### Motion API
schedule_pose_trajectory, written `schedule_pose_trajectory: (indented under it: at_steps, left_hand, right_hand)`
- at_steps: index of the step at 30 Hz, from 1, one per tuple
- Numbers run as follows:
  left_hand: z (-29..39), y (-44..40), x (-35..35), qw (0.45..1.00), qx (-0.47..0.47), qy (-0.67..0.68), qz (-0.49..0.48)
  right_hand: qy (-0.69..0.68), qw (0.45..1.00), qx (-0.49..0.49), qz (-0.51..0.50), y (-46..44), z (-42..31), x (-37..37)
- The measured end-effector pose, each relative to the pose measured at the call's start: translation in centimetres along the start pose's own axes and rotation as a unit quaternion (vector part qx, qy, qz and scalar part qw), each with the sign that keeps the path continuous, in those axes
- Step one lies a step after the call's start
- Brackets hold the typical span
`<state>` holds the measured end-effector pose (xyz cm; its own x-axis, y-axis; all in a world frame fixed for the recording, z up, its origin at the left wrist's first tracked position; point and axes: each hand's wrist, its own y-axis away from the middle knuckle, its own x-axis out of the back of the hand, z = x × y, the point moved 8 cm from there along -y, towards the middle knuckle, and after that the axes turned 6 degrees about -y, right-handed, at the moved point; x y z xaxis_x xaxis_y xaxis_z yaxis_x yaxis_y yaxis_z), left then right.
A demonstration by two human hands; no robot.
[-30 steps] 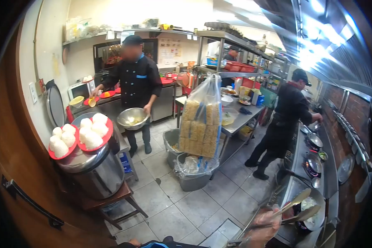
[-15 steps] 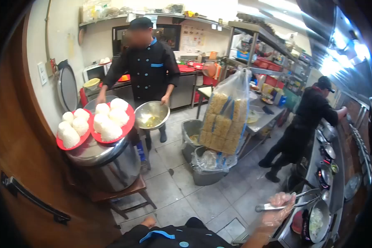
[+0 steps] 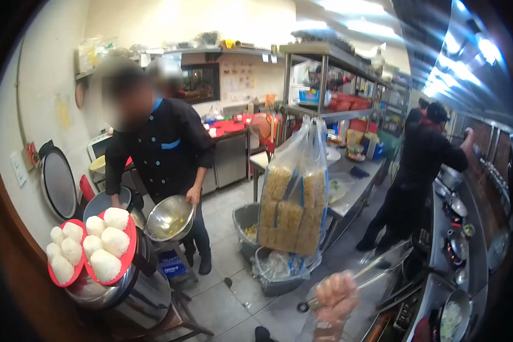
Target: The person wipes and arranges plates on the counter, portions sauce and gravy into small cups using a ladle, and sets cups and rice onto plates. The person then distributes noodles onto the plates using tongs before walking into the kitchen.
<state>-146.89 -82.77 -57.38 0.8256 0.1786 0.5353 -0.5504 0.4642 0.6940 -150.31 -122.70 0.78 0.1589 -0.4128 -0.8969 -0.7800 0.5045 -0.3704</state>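
Observation:
My right hand (image 3: 335, 295), in a clear plastic glove, is closed around a pair of metal tongs (image 3: 370, 275). The jaws of the tongs point up and to the right, toward the stove side. To the right of this hand, at the bottom edge, a pan (image 3: 466, 312) holds pale chopped vegetables (image 3: 451, 320). My left hand is out of view.
Mounds of rice stand on red plates (image 3: 132, 242) atop a steel pot (image 3: 148, 302) at left. Beside it, a co-worker (image 3: 162, 145) holds a metal bowl (image 3: 171, 216). A bag of noodle blocks (image 3: 293, 211) hangs mid-floor above bins. Another worker (image 3: 430, 157) stands by the stove.
My view has turned and shifted. The right hand, still holding the tongs, appears farther left and away from the pan. Another person now shows behind the co-worker with the bowl.

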Motion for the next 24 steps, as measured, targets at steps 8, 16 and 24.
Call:
schedule_pose_trajectory:
  at_steps: [8,16,24]
  left_hand:
    - [9.5,-7.8,12.5,0.963,0.034,0.248,0.098]
    - [4.3,-12.7,10.0,0.926,0.042,0.352,0.132]
    - [4.7,-11.5,8.0,0.99,-0.02,-0.082,0.111]
  right_hand:
    - [0.067,0.989,0.099,0.092,-9.1,-7.2,7.6]
    - [0.045,0.993,-0.026,0.101,-14.3,-2.2,9.1]
    - [0.076,0.994,-0.04,0.068,-16.7,-2.3,10.9]
